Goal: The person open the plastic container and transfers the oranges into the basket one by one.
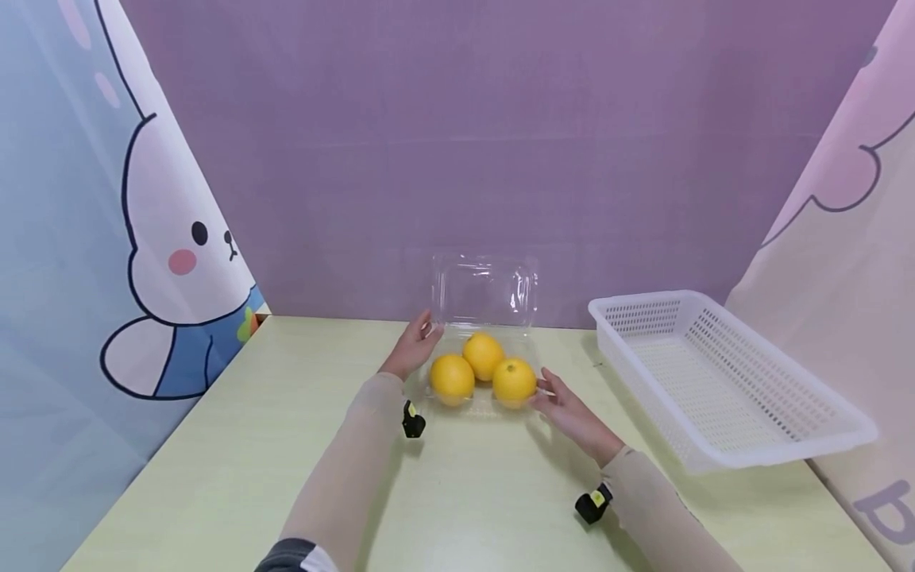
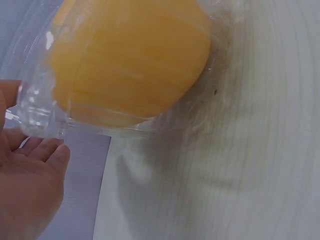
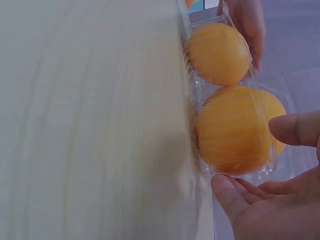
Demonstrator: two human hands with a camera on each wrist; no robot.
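Observation:
A clear plastic clamshell box [image 1: 482,409] sits on the table with its lid [image 1: 486,290] standing up at the back. Inside its base lie three oranges: one at the left [image 1: 452,379], one at the back [image 1: 483,356], one at the right [image 1: 514,383]. My left hand [image 1: 417,347] holds the box's left side, the thumb at the rim and the fingers outside the wall. On the opposite side, my right hand [image 1: 572,413] pinches the box near its front right corner. The right thumb [image 3: 295,129] lies over the rim, the fingertips [image 3: 224,186] against the outer wall.
To the right stands a white perforated plastic basket [image 1: 696,457], its near end beside the right forearm. A pale wooden table [image 1: 472,508] carries everything. Behind it hangs a purple cloth [image 1: 486,143], with printed curtains at both sides.

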